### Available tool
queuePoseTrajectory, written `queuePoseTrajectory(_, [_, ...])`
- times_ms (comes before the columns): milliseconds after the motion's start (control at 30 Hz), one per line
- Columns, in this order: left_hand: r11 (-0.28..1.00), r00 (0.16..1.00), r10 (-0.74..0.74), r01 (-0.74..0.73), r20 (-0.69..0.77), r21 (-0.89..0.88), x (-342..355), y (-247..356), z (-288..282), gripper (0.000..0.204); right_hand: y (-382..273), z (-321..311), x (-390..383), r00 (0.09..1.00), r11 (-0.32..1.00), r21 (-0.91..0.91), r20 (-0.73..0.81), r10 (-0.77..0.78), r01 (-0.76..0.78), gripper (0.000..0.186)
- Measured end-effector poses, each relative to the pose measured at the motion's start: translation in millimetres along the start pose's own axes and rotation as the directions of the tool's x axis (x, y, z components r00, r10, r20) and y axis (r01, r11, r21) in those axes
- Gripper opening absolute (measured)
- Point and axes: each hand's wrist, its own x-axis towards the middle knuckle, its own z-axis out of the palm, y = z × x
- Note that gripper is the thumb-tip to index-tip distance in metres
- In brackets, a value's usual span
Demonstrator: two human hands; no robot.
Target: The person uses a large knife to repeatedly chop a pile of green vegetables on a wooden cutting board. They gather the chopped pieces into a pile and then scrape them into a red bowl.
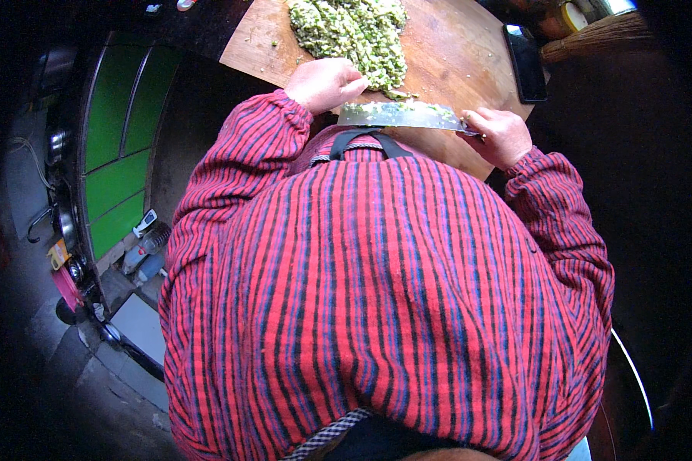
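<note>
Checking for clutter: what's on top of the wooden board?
Chopped green food lies heaped there, the left hand at its edge; a phone lies at the right edge of the board. Wood beneath the food is covered.

Near half past one, a black phone (524, 69), lying flat; just beyond it, toward two o'clock, a straw broom (596, 38); at ten o'clock, upright green panels (115, 175); at nine o'clock, plastic bottles (134, 257) near the panels' foot; at four o'clock, a thin, curved white strip (632, 363)
</note>
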Motion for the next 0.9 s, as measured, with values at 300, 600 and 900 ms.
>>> queuePoseTrajectory(300, [0.991,0.988,0.105,-0.093,0.117,-0.101,-13,2,2,0.024,3,2,0,1.000,1.000,0.015,0.001,0.007,-0.007,0.022])
queuePoseTrajectory(600, [0.984,0.987,0.161,-0.160,0.003,-0.080,1,-1,11,0.024,3,0,-1,1.000,1.000,-0.022,-0.002,0.020,-0.020,0.022])
queuePoseTrajectory(900, [0.999,0.981,0.042,-0.040,0.187,-0.015,3,8,17,0.030,3,3,-2,0.998,1.000,-0.002,-0.063,-0.005,0.005,0.020])
